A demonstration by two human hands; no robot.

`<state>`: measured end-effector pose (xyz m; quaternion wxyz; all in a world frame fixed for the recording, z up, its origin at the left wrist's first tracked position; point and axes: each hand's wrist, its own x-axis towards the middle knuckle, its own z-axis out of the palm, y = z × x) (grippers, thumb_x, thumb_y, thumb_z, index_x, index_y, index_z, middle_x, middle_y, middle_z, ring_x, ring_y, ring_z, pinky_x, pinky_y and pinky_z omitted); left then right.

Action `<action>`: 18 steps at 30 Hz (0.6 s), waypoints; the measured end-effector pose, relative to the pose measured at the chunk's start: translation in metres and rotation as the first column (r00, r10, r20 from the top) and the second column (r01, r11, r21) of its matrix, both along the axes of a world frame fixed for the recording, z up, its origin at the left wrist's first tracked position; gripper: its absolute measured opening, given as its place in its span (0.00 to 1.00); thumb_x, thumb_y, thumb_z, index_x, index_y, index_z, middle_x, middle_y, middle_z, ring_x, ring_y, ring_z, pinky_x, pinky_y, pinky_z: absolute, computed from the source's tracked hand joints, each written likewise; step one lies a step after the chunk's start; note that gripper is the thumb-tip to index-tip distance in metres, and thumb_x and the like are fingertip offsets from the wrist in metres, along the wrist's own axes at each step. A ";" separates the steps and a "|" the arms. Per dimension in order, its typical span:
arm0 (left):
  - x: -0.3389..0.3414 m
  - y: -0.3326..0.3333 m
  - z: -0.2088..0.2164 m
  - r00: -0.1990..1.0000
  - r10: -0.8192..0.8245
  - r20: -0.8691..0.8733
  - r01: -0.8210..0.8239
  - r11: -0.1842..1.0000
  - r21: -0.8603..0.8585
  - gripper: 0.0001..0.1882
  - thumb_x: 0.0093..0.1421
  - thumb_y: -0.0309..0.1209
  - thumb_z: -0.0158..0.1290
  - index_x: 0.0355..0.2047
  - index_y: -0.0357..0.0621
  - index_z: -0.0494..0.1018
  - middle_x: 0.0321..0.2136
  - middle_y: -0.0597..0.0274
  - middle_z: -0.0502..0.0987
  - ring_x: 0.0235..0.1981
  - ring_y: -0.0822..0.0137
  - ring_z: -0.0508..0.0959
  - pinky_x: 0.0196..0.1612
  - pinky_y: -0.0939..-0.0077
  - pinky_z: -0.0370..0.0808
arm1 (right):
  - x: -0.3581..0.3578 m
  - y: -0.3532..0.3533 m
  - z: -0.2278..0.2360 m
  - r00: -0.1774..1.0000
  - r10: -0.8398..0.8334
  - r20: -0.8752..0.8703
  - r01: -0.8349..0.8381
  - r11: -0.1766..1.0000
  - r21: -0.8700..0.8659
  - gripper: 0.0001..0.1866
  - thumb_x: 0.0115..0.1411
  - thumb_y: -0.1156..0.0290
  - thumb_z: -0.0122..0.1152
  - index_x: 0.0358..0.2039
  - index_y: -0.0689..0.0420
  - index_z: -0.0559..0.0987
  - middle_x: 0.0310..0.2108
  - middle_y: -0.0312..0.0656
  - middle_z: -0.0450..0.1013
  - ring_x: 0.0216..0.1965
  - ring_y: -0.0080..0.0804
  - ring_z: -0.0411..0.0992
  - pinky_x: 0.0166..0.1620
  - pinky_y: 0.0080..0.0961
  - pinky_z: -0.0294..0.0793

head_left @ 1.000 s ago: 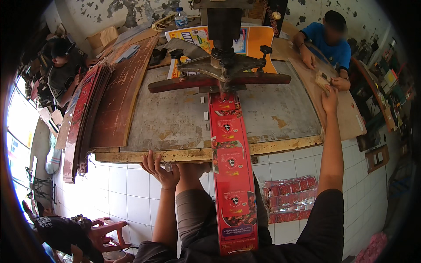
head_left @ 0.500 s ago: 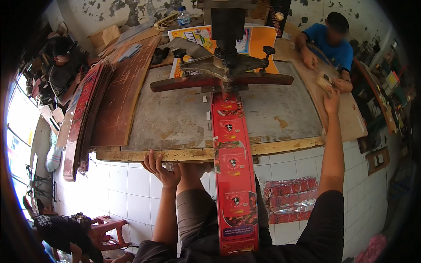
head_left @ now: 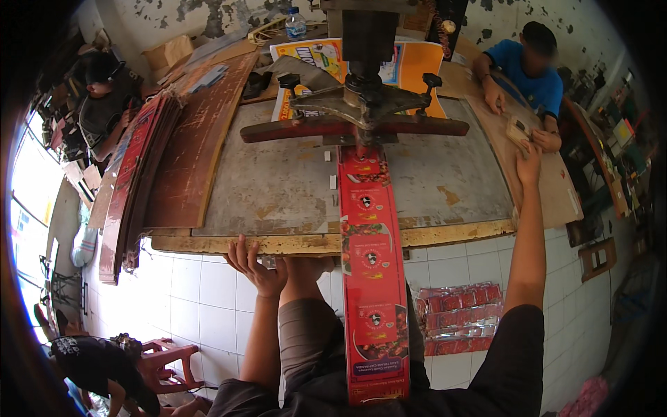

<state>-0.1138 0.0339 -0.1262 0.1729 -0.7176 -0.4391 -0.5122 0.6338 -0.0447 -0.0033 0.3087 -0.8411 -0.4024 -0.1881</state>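
Observation:
My left hand (head_left: 258, 267) rests on the front edge of the worktable (head_left: 278, 187), fingers apart and holding nothing. Stretched out to the right, my right hand (head_left: 529, 165) has its fingertips on a small tan block (head_left: 517, 132) with a dark opening. A co-worker's hand (head_left: 546, 141) is on that same block. Between my arms a long red printed packaging strip (head_left: 373, 278) runs from under the press head (head_left: 358, 104) across the table edge and down over my lap. Its far end is hidden beneath the press bar.
Reddish-brown boards (head_left: 194, 146) and a stack of strips (head_left: 132, 187) lie at the left. Red packets (head_left: 458, 320) are on the tiled floor. A red stool (head_left: 167, 365) stands lower left. A water bottle (head_left: 295, 24) stands at the back. Other people sit on both sides.
The whole view has shifted slightly. Both my hands keep their places, the left on the table edge and the right at the tan block. The red strip lies as before.

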 end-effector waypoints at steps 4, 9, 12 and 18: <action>0.002 0.002 -0.001 1.000 -0.009 0.004 0.009 1.000 0.014 0.31 0.63 0.40 0.55 0.65 0.48 0.62 0.70 0.44 0.63 0.75 0.35 0.54 0.75 0.28 0.46 | 0.006 -0.002 -0.001 1.000 0.009 0.011 -0.009 1.000 0.004 0.19 0.69 0.68 0.64 0.60 0.49 0.79 0.64 0.47 0.68 0.66 0.50 0.70 0.67 0.45 0.71; 0.001 0.001 0.000 1.000 -0.012 0.005 0.012 1.000 0.013 0.31 0.63 0.40 0.56 0.65 0.48 0.62 0.70 0.44 0.63 0.75 0.35 0.54 0.75 0.28 0.46 | 0.004 0.000 0.000 1.000 -0.011 -0.005 0.011 1.000 -0.007 0.19 0.69 0.67 0.64 0.60 0.47 0.79 0.64 0.46 0.68 0.65 0.49 0.70 0.66 0.45 0.72; 0.000 0.000 0.000 1.000 -0.006 0.001 0.006 1.000 -0.002 0.31 0.63 0.39 0.56 0.65 0.48 0.62 0.71 0.44 0.63 0.75 0.35 0.54 0.75 0.28 0.46 | -0.002 0.001 0.001 1.000 -0.015 -0.014 0.015 1.000 -0.009 0.19 0.69 0.66 0.63 0.60 0.47 0.79 0.65 0.47 0.67 0.65 0.50 0.70 0.66 0.46 0.72; -0.001 -0.001 0.004 1.000 -0.015 -0.007 0.015 1.000 -0.006 0.32 0.62 0.40 0.57 0.64 0.48 0.63 0.71 0.45 0.63 0.75 0.36 0.55 0.75 0.29 0.47 | -0.001 0.000 0.001 0.999 -0.033 -0.034 0.032 0.999 -0.038 0.18 0.71 0.66 0.62 0.60 0.47 0.79 0.68 0.47 0.65 0.67 0.52 0.69 0.68 0.48 0.70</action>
